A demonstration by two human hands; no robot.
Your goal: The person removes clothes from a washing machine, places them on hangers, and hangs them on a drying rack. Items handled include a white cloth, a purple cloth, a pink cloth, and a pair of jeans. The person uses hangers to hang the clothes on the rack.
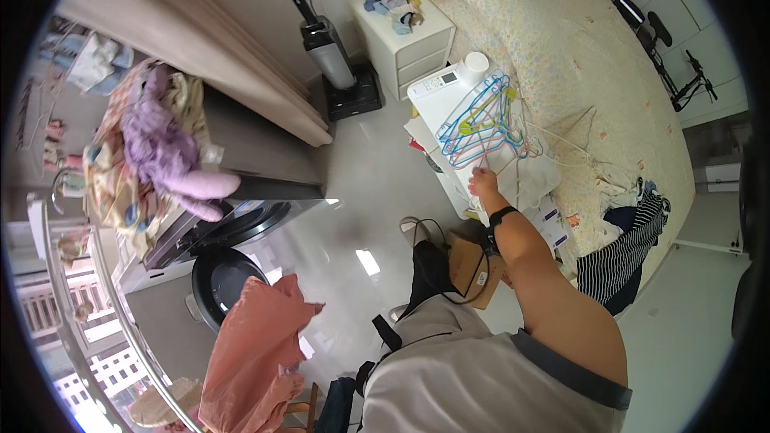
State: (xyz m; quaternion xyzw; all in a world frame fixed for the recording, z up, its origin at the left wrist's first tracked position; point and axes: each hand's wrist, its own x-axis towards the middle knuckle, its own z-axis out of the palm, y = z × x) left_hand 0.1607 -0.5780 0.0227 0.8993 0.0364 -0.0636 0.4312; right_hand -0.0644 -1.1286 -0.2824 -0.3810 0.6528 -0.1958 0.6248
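Observation:
My right hand (482, 182), with a black band on its wrist, is at the near side of a white table (426, 109). Its fingers are closed on a thin pink part of a clothes hanger (485, 157). Beyond the hand lies a tangled pile of blue, pink and white plastic hangers (475, 126), with a yellow-green hanger (475, 125) among them. White hangers (528, 183) lie to the right of the hand. A remote control (438, 82) and a white round container (475, 64) stand at the table's far end. My left hand is out of view.
The bed (541, 30) bears a striped garment (622, 252). A cardboard box (466, 264) stands by my feet. Left are an open front-loading washer's door (222, 282), a salmon cloth (252, 355) and a purple plush toy (159, 132). A cordless vacuum (331, 63) stands beside a nightstand (403, 48).

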